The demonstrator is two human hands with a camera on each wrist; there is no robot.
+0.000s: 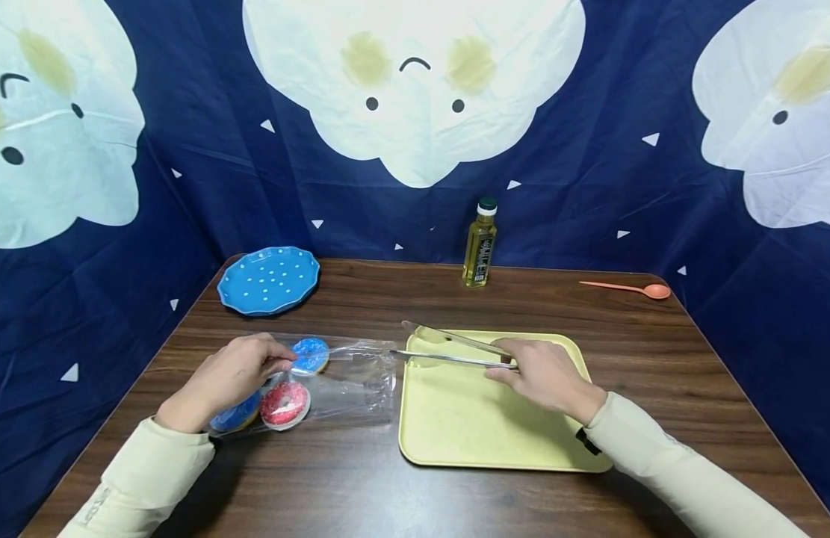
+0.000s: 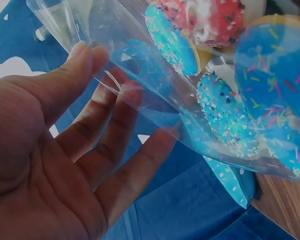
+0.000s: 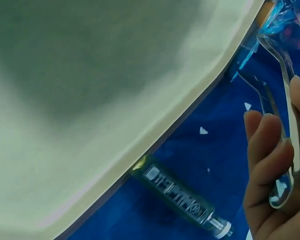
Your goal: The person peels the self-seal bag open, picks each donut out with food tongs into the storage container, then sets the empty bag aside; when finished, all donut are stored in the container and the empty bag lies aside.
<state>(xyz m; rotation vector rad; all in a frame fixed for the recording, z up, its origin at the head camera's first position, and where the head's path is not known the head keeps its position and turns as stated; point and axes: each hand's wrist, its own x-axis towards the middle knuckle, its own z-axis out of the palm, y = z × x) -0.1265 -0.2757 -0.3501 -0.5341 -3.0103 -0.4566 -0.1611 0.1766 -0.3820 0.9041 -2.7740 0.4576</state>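
Note:
Thumb and fingertips of my left hand point(image 1: 229, 377) pinch the upper layer of a clear plastic bag point(image 1: 350, 392). Inside the bag lie a red-iced donut point(image 1: 275, 407), a blue-iced donut point(image 1: 311, 350) and another blue one point(image 1: 238, 415) partly covered by the hand. The left wrist view shows sprinkles on a blue donut point(image 2: 267, 75) through the film. My right hand point(image 1: 549, 377) grips metal tongs point(image 1: 455, 359) over a pale yellow tray point(image 1: 482, 426). The tongs' arms are spread, and their tips point left, close to the bag's right end.
A blue polka-dot plate point(image 1: 270, 280) stands at the back left of the wooden table point(image 1: 361, 486). At the back are an oil bottle point(image 1: 480, 250) and, further right, an orange spoon point(image 1: 655, 291). Dark blue cloth point(image 1: 206, 90) with clouds hangs around the table.

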